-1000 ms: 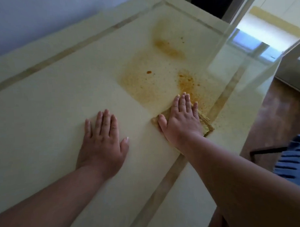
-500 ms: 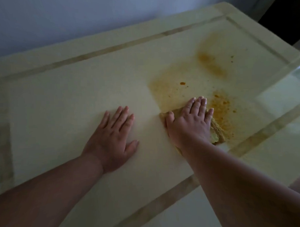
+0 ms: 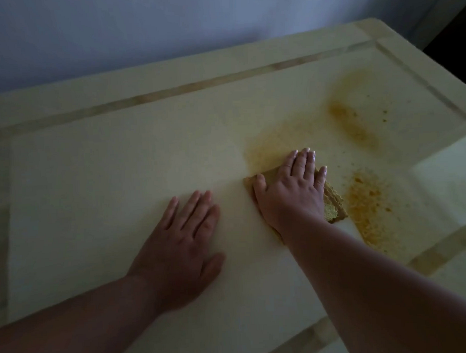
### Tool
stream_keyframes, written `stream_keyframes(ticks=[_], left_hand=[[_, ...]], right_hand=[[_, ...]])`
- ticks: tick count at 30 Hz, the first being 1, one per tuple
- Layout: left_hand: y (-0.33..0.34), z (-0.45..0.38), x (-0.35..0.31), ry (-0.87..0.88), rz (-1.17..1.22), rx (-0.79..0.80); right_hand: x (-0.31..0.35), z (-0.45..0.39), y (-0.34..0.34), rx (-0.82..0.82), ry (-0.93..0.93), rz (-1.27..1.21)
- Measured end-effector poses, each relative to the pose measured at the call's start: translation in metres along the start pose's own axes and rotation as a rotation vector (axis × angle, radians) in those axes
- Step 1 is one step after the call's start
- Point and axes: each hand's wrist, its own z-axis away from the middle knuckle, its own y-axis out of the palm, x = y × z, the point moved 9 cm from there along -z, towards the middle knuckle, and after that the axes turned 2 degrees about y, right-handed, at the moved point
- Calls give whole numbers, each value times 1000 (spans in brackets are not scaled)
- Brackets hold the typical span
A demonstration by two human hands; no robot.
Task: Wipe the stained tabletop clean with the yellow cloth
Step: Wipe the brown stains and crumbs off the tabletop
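Our right hand [image 3: 290, 192] pressed flat, fingers spread, on the yellow cloth [image 3: 333, 207]. Our left hand [image 3: 181, 246] lay spread on the table [image 3: 94, 181]. The stains [image 3: 370, 211] lay just right of and beyond the cloth.

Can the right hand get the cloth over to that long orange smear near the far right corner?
Probably yes: the right hand presses the yellow cloth flat, and only bare tabletop lies between it and the smear.

Pale cream tabletop [image 3: 94, 181] with tan inlay stripes [image 3: 171, 92]; orange-brown stains [image 3: 370, 211]; yellow cloth [image 3: 333, 204] (scalloped edge)
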Motion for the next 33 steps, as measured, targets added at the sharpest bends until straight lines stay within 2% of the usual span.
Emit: stream_keyframes(ticks=[3,6,10,13,15,20,28,33], left_hand=[[-14,-16,9,55,-14,-30],[-34,-57,47,91,-6,-111],[-40,-128,148,-117,42,-125],[-27,-171,215,-282,37,-38],[-13,-189,236,-359,48,41],[5,-193,236,-469,67,7],[4,-195,235,-427,36,16],[8,-195,236,-394,-14,-50]], right_hand=[[15,-22,-2,8,-6,15],[28,-42,-4,-1,-1,14],[44,-65,-6,-13,22,21],[60,-84,-8,-19,21,30],[70,-97,-10,-25,20,38],[99,-131,-17,-41,-22,37],[165,-214,-30,-65,-21,9],[201,-260,-39,-75,-45,-14]])
